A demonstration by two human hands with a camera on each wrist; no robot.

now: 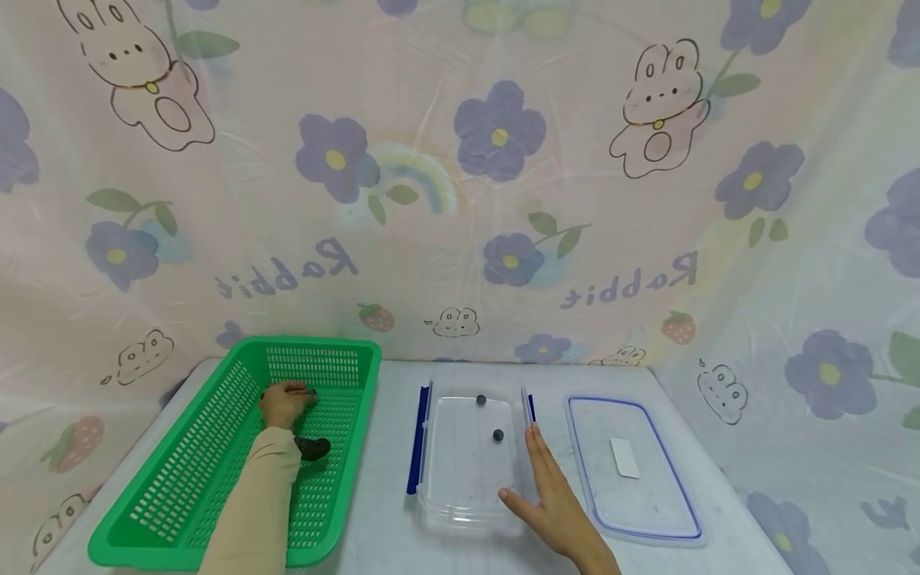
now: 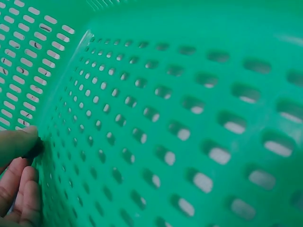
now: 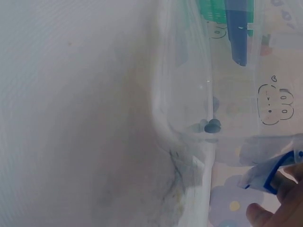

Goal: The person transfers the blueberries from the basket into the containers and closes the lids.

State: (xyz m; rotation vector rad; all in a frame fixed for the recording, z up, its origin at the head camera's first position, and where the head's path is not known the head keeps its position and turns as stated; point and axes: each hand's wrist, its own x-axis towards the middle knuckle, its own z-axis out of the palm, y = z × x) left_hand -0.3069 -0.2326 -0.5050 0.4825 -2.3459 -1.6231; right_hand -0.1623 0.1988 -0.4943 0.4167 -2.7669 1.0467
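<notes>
In the head view, the left hand (image 1: 283, 406) was seen deep inside the green basket (image 1: 362, 447), a strip of table (image 1: 381, 479) was left between basket and clear box (image 1: 467, 467), and two dark balls (image 1: 498, 435) were contained in the box, its right side touched by the straight fingers of the right hand (image 1: 552, 497). In the left wrist view, a small dark ball (image 2: 35, 150) was pinched between thumb and fingers, mostly covered. In the right wrist view, the right hand was cut off at the edge beside a blue-edged flap (image 3: 262, 177).
</notes>
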